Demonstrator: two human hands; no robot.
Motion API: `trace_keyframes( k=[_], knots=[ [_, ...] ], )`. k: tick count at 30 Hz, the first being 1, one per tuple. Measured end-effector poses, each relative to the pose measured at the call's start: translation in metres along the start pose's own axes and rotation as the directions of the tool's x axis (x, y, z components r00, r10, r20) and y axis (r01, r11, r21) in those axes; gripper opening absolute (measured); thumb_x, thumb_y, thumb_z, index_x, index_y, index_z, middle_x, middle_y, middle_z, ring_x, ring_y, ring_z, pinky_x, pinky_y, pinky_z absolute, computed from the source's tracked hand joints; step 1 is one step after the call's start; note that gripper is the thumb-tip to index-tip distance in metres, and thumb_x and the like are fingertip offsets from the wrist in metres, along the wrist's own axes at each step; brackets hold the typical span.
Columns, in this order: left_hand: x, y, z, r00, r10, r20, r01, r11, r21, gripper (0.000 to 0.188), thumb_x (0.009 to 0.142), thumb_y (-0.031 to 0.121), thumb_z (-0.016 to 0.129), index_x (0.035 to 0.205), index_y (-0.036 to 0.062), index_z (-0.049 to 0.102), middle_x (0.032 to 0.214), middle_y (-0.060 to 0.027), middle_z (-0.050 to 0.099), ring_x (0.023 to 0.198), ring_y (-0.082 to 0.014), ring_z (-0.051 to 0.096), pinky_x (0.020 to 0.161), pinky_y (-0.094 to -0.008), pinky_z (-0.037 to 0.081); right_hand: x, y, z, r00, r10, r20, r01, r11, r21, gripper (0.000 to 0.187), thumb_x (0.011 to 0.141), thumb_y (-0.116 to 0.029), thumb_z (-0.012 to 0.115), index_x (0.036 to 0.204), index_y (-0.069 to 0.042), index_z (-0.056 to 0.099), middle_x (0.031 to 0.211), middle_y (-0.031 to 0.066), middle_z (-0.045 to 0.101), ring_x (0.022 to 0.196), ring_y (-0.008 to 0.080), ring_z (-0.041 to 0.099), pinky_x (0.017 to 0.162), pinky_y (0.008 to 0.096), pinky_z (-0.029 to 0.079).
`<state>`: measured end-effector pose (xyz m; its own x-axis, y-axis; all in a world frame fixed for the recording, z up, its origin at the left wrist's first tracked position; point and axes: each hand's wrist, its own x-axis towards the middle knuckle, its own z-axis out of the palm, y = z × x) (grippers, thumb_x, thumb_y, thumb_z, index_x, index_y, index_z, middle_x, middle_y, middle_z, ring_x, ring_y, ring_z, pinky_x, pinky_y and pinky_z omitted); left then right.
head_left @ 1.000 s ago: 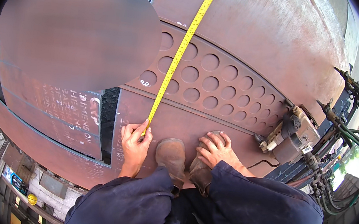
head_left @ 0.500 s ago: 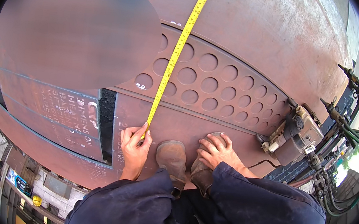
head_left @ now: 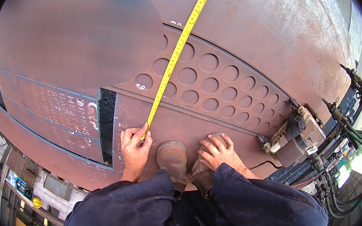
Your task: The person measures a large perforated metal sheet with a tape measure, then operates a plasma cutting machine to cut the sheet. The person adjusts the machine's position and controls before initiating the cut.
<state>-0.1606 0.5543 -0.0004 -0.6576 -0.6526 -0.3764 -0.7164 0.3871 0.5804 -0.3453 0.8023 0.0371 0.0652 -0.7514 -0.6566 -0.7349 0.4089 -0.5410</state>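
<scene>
A yellow tape measure [head_left: 171, 63] stretches from the far side of the reddish-brown steel plate [head_left: 260, 28] toward me, across a long perforated strip [head_left: 199, 74] with rows of round holes. My left hand [head_left: 136, 150] pinches the near end of the tape between thumb and fingers, close to the plate's surface. On the toe of my right boot [head_left: 203, 172] rests my right hand [head_left: 221, 151], fingers spread and bent over the leather, holding nothing. My left boot [head_left: 173, 157] stands on the plate between the two hands.
A metal machine [head_left: 298, 136] with a cable sits on the plate at the right. Beyond it are torches and hoses [head_left: 354, 118]. A dark gap [head_left: 107, 123] separates the plates at the left. A large blurred patch hides the upper left.
Almost nothing differs. The view has shifted very slightly, while my left hand keeps its pinch on the tape and my right hand stays on the boot.
</scene>
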Motion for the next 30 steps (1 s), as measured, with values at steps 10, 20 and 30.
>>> trace_keyframes(
  k=[10,20,30],
  knots=[
    [-0.001,-0.001,0.000,1.000,-0.011,-0.019,0.011,0.999,-0.033,0.037,0.080,0.001,0.079,0.117,0.0105,0.079,0.092,-0.0071,0.064,0.087,-0.0244,0.058,0.076,-0.0376,0.050,0.000,-0.001,-0.002,1.000,-0.011,0.003,0.011,1.000,0.025,0.034,0.098,-0.036,0.059,0.128,-0.019,0.061,0.150,0.0039,0.046,0.150,0.0275,0.031,0.122,0.0626,0.021],
    [0.000,-0.009,-0.006,0.996,0.040,-0.086,-0.049,0.993,-0.107,0.031,0.080,0.007,0.080,0.111,0.0113,0.080,0.091,-0.0057,0.066,0.085,-0.0249,0.059,0.078,-0.0382,0.052,-0.004,0.014,-0.186,0.945,-0.250,0.213,0.236,0.968,0.088,0.021,0.098,-0.022,0.062,0.112,-0.006,0.064,0.103,0.0130,0.065,0.098,0.0317,0.067,0.089,0.0451,0.051],
    [-0.006,-0.013,-0.007,0.994,0.003,-0.111,-0.025,0.980,-0.196,0.028,0.081,0.008,0.079,0.109,0.0096,0.080,0.091,-0.0070,0.066,0.087,-0.0268,0.059,0.079,-0.0396,0.054,0.195,-0.078,-0.244,0.868,-0.493,0.058,0.479,0.801,-0.359,0.016,0.098,-0.014,0.058,0.095,0.001,0.063,0.093,0.0178,0.067,0.088,0.0367,0.071,0.080,0.0475,0.058]
  ],
)
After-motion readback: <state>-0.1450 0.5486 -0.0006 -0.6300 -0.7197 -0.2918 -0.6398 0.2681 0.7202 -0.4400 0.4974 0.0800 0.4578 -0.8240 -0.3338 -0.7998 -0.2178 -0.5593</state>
